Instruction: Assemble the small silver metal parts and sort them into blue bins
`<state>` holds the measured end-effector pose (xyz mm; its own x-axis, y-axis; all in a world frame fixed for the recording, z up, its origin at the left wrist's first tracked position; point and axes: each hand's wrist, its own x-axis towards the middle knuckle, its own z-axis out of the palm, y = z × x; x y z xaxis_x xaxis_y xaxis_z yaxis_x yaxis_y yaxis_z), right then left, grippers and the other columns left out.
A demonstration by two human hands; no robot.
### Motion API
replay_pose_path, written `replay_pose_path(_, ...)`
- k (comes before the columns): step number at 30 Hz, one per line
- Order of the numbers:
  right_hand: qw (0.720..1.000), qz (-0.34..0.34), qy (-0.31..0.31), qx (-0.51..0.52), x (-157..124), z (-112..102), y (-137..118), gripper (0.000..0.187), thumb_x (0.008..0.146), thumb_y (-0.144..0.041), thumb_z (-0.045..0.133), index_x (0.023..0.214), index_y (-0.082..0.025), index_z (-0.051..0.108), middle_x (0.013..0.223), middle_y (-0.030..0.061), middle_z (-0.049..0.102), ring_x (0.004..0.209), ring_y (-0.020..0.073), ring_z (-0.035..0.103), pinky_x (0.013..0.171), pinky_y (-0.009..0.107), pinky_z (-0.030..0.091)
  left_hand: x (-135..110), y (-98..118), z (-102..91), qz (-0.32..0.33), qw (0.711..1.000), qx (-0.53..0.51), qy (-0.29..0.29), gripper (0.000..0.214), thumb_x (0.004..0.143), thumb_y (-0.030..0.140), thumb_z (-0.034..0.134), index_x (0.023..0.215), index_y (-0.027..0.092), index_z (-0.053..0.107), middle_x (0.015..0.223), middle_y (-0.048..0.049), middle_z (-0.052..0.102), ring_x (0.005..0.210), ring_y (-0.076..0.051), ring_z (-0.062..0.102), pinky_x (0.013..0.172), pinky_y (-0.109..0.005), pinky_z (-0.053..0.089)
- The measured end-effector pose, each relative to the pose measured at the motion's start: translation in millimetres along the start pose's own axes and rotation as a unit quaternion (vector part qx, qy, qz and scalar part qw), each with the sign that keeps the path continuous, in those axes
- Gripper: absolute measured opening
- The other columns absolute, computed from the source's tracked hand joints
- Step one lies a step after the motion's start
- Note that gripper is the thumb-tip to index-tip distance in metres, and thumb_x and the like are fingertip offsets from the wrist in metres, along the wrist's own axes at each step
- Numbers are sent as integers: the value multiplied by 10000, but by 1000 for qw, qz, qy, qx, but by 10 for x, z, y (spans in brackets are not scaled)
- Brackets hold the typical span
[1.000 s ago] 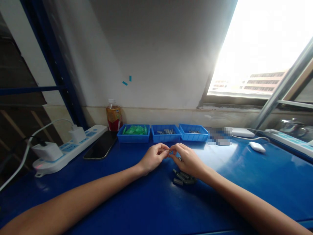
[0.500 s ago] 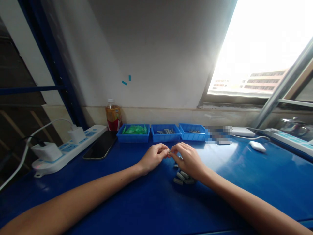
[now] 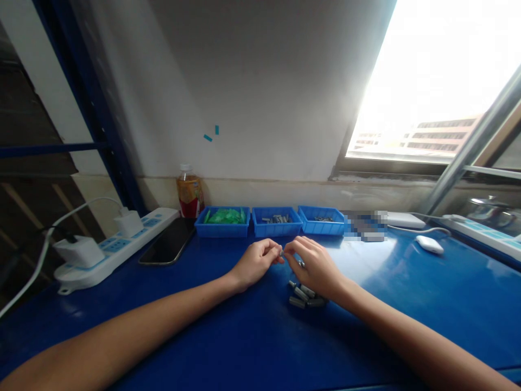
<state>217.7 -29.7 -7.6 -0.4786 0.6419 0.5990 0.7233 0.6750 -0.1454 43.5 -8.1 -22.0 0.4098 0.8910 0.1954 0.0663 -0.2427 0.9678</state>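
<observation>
My left hand (image 3: 260, 262) is closed in a pinch, with a small metal piece (image 3: 281, 253) at its thumb and fingertips. Most of that piece is covered by the fingers. My right hand (image 3: 312, 266) curls in from the other side, thumb and index fingertips right beside the piece; what they grip is too small to make out. Under and in front of the right palm lies a pile of grey metal cylinders (image 3: 301, 294), partly hidden by the hand. Another shiny metal bit (image 3: 301, 263) shows by the right thumb.
Along the wall stand three blue bins: one with green pieces (image 3: 223, 216), two with metal parts (image 3: 277, 219) (image 3: 323, 219). Left are a phone (image 3: 166, 244), a bottle (image 3: 189, 195) and a power strip (image 3: 91, 271). Right are a white case (image 3: 429, 244) and another power strip (image 3: 484, 231).
My right fingertips have drawn slightly apart from my left ones, leaving a bit more of the small metal piece in sight. The left hand stays nearly still.
</observation>
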Motion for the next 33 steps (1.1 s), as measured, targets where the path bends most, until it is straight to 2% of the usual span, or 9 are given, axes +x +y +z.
replay_pose_path(3, 1000, -1, -20, 1, -5, 4, -22, 78, 868, -234, 516, 878, -196, 584, 814, 36, 625, 777, 172, 559, 711, 288, 411, 0, -2, 0, 12, 1000, 3, 7, 252, 829, 391, 553, 805, 140, 558, 734, -24, 623, 711, -151, 569, 668, -249, 412)
replay_pose_path(7, 998, 3, -46, -33, -15, 44, -44, 132, 844, -306, 571, 908, -194, 598, 801, 35, 621, 771, 187, 555, 697, 302, 403, 7, -3, -5, 19, 1000, 14, 21, 266, 814, 407, 574, 797, 148, 517, 701, 1, 568, 678, -132, 522, 637, -239, 396)
replay_pose_path(13, 998, 22, 1, -56, -20, 89, -40, 120, 874, -281, 537, 831, -182, 590, 773, 39, 618, 735, 181, 559, 660, 293, 398, 17, -3, -8, 27, 999, 23, 15, 302, 811, 429, 583, 744, 160, 462, 652, 45, 455, 607, -94, 431, 577, -219, 348)
replay_pose_path(17, 999, 30, 3, -23, -17, 87, -16, 108, 879, -203, 490, 849, -180, 591, 787, 39, 624, 739, 179, 570, 669, 287, 412, 1, 24, -3, 35, 999, 17, 18, 248, 826, 383, 570, 771, 158, 481, 663, 35, 492, 637, -104, 467, 608, -224, 368)
replay_pose_path(19, 999, 47, 3, 0, -11, 83, -1, 109, 879, -204, 485, 849, -179, 587, 787, 39, 623, 740, 178, 575, 669, 286, 421, -14, 41, -1, 31, 999, 9, 17, 192, 818, 330, 580, 856, 157, 505, 694, 22, 539, 671, -115, 507, 639, -229, 387)
replay_pose_path(22, 997, 65, -1, 30, -3, 77, 17, 125, 887, -217, 470, 838, -180, 580, 788, 42, 621, 744, 175, 580, 674, 283, 432, -26, 48, -1, 23, 1000, 9, 6, 237, 789, 263, 608, 981, 158, 517, 750, 2, 591, 723, -133, 551, 676, -239, 407)
replay_pose_path(26, 997, 64, -10, 48, -4, 75, 25, 149, 901, -232, 454, 823, -188, 573, 782, 38, 617, 742, 172, 580, 674, 282, 434, -16, 12, -6, 29, 999, 32, -3, 184, 821, 276, 575, 951, 147, 559, 778, -22, 614, 763, -147, 563, 714, -256, 415)
replay_pose_path(30, 997, 61, -6, 42, -11, 65, 16, 78, 874, -248, 521, 909, -192, 563, 813, 30, 617, 761, 174, 581, 682, 285, 432, -10, 7, 0, 19, 1000, 18, 5, 203, 847, 329, 547, 926, 143, 567, 814, -34, 622, 784, -155, 569, 706, -255, 421)
replay_pose_path(33, 999, 40, 3, 18, -10, 50, 3, 100, 860, -238, 544, 944, -184, 545, 841, 37, 613, 782, 182, 578, 686, 290, 426, -15, 33, 1, 17, 1000, 20, 2, 238, 849, 376, 545, 866, 140, 567, 774, -26, 611, 754, -151, 562, 687, -249, 415)
